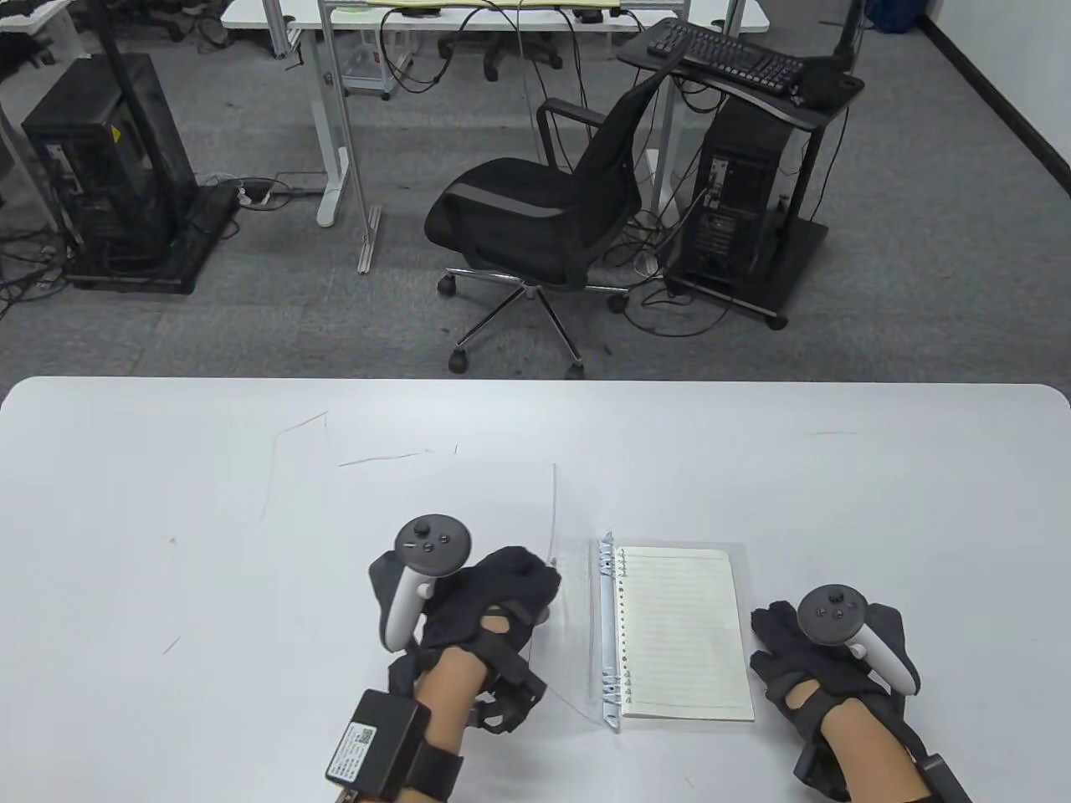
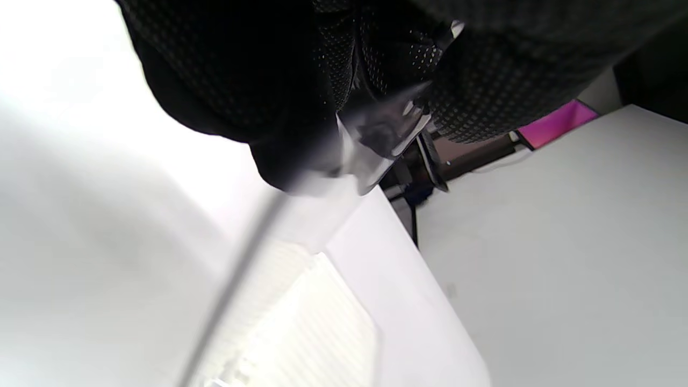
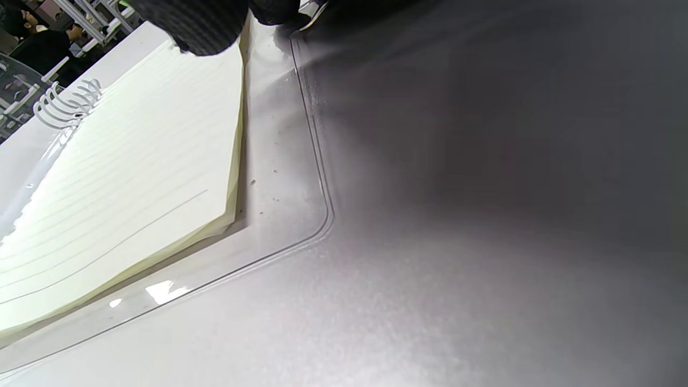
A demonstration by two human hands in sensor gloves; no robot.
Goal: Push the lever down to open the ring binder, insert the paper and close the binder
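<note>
2 gloved hands are at work here, 1 on each side of the clear ring binder [image 1: 604, 623] lying open near the front edge of the desk [image 1: 251, 502]. The left hand [image 1: 494, 602] has its fingers curled round the edge of the transparent front cover [image 1: 556, 535], which stands lifted up from the spine; the left wrist view shows a strip of that clear plastic pinched between gloved fingers [image 2: 484, 91]. The right hand [image 1: 795, 648] lies just beside the outer edge of the lined paper [image 1: 682, 631], its fingertips [image 3: 207, 24] touching the far corner of the stack, fingers fairly straight and gripping nothing that I can see.

The paper sits on the right half of the binder, its punched edge against the rings [image 1: 607, 560]. From here I cannot tell whether the rings are sprung apart or closed, or whether every hole is threaded.

To my eye the risk is in the cover. It is thin, slippery plastic held only by an edge pinch; if it slips it drops onto the stack and may nudge the sheets off the prongs. If the rings snap closed with holes misaligned, sheets could tear at the holes or stay loose. The light binder could also skid on the smooth desk if the right hand eases off.
</note>
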